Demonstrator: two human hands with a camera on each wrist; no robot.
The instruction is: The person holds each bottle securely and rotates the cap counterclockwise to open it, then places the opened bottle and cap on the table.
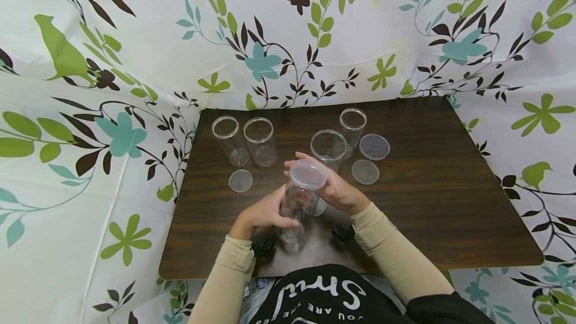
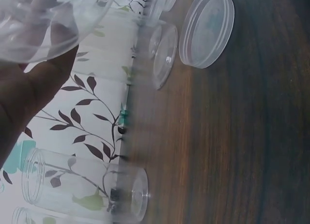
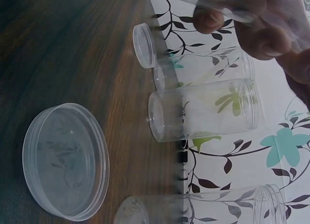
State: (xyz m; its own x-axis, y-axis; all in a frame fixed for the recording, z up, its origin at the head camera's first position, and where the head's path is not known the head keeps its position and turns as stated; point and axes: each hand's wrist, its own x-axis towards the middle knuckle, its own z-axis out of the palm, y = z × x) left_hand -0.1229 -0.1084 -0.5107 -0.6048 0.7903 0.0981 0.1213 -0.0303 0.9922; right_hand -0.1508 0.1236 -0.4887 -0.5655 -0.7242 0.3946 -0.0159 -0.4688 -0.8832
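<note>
A clear plastic jar (image 1: 294, 214) with a translucent lid (image 1: 308, 174) on its top stands tilted between both hands, near the front of the table. My left hand (image 1: 269, 209) grips the jar's body from the left, thumb across its near side. From the other side, my right hand (image 1: 339, 189) holds its upper part, with fingers wrapped behind the lid. In the right wrist view, curled fingertips (image 3: 264, 40) lie against the clear plastic. The left wrist view has the thumb side of the left hand (image 2: 34, 88) below the jar (image 2: 48, 25).
Two uncovered jars (image 1: 265, 146) stand at the back left, with a lid (image 1: 240, 181) in front. Behind the right hand are another jar (image 1: 328, 144) and a slimmer one (image 1: 353, 126). Two lids (image 1: 374, 147) lie to their right. Patterned cloth (image 1: 288, 39) borders the brown table (image 1: 432, 204).
</note>
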